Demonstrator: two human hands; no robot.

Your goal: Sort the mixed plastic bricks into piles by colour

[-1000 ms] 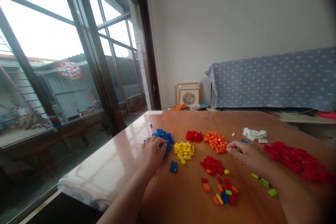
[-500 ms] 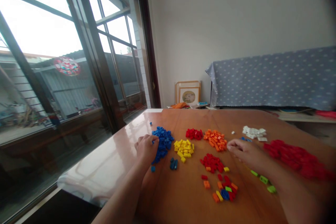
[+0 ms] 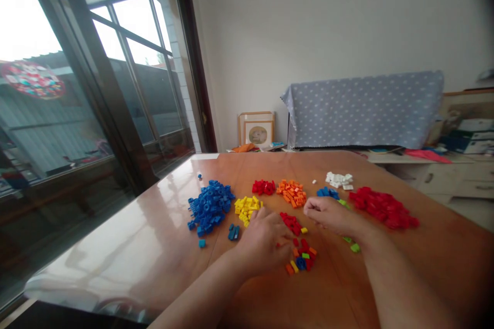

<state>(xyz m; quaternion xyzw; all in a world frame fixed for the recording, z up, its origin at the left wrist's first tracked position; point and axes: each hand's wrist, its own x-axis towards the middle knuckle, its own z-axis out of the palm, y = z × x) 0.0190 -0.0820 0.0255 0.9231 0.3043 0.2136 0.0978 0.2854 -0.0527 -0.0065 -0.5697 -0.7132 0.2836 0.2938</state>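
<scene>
My left hand reaches over the middle of the table, palm down with fingers apart. Its fingertips hang beside a small mixed group of building bricks in red, orange, yellow, green and blue. Partly behind this hand lie a yellow brick pile and a red brick pile. My right hand is closed, fingers curled together, to the right of that red pile and below the orange brick pile. Whatever its fingers hold, if anything, cannot be made out.
A big blue brick pile lies to the left, with dark teal bricks nearby. Toward the right are white bricks, a small blue group, green bricks and a large red pile. A window stands left of the table.
My left hand has moved right from the blue pile to the mixed bricks, its fingers spreading. My right hand remains closed near the orange pile. The view has turned right.
</scene>
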